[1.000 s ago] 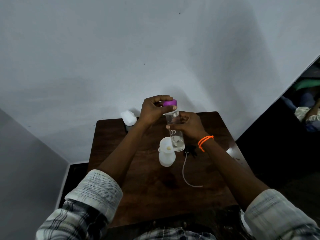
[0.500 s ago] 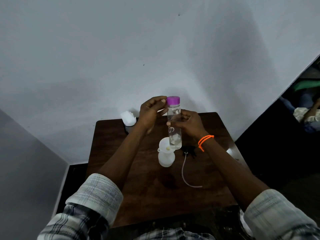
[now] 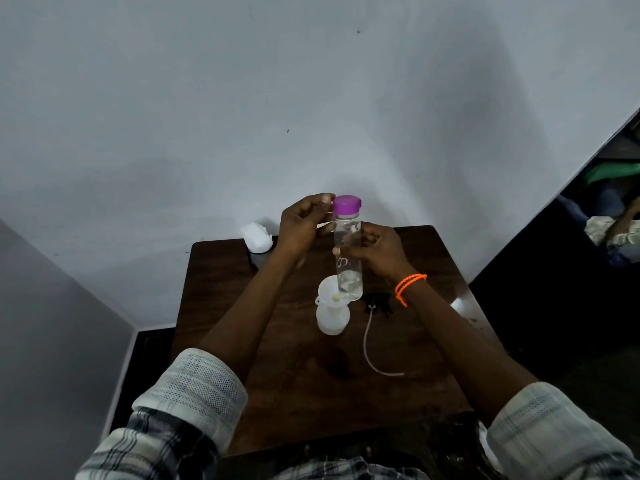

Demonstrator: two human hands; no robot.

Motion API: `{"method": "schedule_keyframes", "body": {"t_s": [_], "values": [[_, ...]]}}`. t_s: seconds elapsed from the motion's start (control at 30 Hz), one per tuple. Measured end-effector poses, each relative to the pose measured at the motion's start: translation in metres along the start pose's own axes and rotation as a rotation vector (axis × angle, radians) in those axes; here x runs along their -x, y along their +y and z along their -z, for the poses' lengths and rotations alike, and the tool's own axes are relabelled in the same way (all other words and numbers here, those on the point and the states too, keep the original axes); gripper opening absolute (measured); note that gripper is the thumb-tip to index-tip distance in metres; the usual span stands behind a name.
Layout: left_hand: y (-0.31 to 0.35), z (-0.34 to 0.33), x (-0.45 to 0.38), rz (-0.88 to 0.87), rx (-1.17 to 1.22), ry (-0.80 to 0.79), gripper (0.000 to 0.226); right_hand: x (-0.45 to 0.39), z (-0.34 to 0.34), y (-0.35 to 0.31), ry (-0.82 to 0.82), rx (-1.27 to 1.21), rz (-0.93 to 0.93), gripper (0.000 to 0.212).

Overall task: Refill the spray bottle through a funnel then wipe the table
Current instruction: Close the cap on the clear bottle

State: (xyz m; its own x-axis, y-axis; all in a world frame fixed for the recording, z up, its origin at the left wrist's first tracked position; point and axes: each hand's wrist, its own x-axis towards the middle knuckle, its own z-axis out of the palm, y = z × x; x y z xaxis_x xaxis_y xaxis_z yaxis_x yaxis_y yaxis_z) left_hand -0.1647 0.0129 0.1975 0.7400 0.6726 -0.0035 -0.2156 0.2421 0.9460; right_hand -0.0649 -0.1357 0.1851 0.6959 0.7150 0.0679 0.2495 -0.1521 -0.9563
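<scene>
On the brown table (image 3: 277, 393), a thin tube (image 3: 372, 351) lies nearest. Beyond it a white funnel (image 3: 329, 292) sits in the white spray bottle (image 3: 331, 318). Above, the right hand (image 3: 379, 252) grips a clear bottle (image 3: 348, 258) upright; the left hand (image 3: 303, 225), fingers curled, touches its purple cap (image 3: 347, 205).

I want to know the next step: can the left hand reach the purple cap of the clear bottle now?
Probably yes. The left hand is raised beside the purple cap, its fingertips at the cap's edge, with nothing between them. The right hand holds the clear bottle upright lower down, leaving the cap free.
</scene>
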Motion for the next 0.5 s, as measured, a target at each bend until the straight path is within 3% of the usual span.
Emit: {"method": "schedule_keyframes", "body": {"t_s": [0.23, 0.5], "values": [[-0.0002, -0.0070, 0.0020, -0.061, -0.089, -0.025, 0.036, -0.0030, -0.0033, 0.0030, -0.010, 0.013, 0.030, 0.044], [-0.0042, -0.0020, -0.0031, 0.032, -0.065, -0.031, 0.028, -0.0012, -0.0071, 0.0051, -0.003, -0.032, 0.032, 0.045]]}}
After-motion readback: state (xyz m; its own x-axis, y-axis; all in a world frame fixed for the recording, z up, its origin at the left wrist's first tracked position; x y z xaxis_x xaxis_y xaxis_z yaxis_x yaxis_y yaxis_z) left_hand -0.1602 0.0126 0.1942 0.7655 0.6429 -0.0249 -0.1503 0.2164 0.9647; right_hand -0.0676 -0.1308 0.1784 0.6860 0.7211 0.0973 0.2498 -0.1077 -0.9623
